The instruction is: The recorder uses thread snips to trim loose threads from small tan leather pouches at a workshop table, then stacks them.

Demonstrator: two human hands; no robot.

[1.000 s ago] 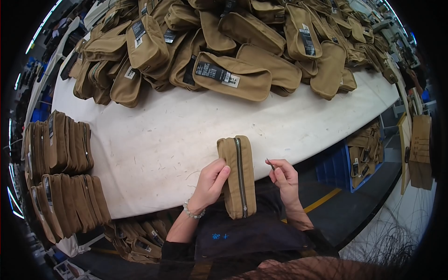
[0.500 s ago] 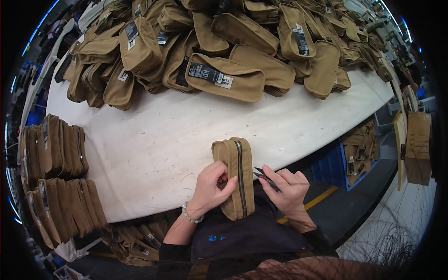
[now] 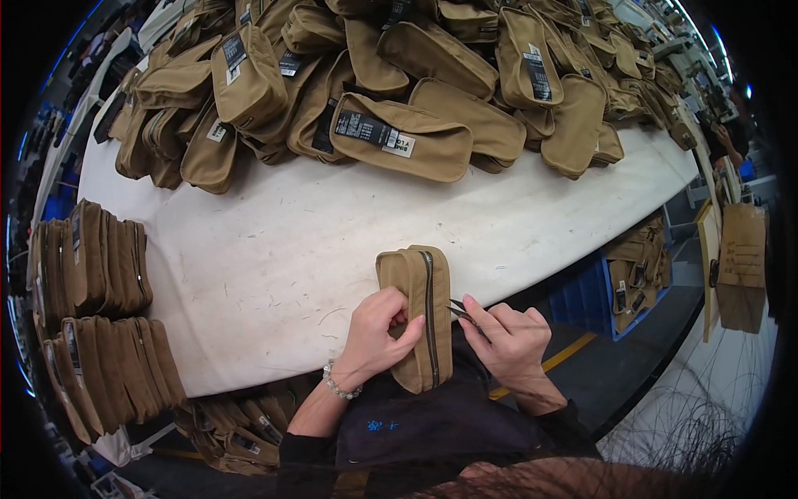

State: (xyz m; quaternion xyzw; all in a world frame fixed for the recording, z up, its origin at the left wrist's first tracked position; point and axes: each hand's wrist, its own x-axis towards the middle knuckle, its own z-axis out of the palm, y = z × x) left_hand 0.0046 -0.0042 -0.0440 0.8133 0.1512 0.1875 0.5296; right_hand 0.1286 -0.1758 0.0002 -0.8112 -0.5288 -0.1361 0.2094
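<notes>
A brown fabric zipper pouch [image 3: 431,333] stands lengthwise at the table's near edge, its dark zipper running along the side toward me. My left hand [image 3: 380,331], with a beaded bracelet at the wrist, is closed on the pouch's left side, the thumb pressing beside the zipper. In my right hand [image 3: 509,339] is a pair of small dark thread snips [image 3: 460,311], held between thumb and fingers. Their tips point at the pouch's right edge; whether they touch it I cannot tell. Most of the snips is hidden by the fingers.
Many similar pouches [image 3: 407,137] with dark tags lie heaped across the far side of the white table [image 3: 249,283]. Upright rows of pouches [image 3: 116,366] stand at the left. A blue crate [image 3: 582,291] with pouches sits below the right edge, near a cardboard box [image 3: 742,266]. Loose threads dot the tabletop.
My right hand has turned the snips slightly, and their tips sit a little closer to the pouch's edge. My left hand and the pouch have barely moved.
</notes>
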